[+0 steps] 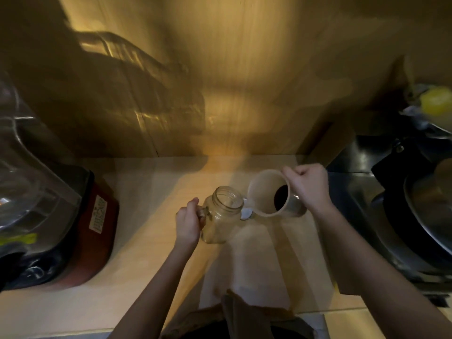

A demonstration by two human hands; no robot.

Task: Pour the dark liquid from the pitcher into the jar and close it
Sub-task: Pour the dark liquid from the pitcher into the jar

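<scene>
A clear glass jar [223,214] with a side handle stands open and empty on the light countertop [146,216]. My left hand [188,222] grips its handle from the left. To its right my right hand [309,185] holds the handle of a cream pitcher [264,189], which is tilted toward the jar. Dark liquid [281,196] sits low inside the pitcher. The pitcher's spout is beside the jar's mouth, and no stream shows. A small metallic thing [245,213], perhaps the lid, lies between jar and pitcher.
A blender with a red base [93,228] and clear jug [22,172] fills the left side. On the right is a dark stove [367,199] with a pan [420,216], and something yellow [436,100] behind it. A wooden wall [232,81] backs the counter.
</scene>
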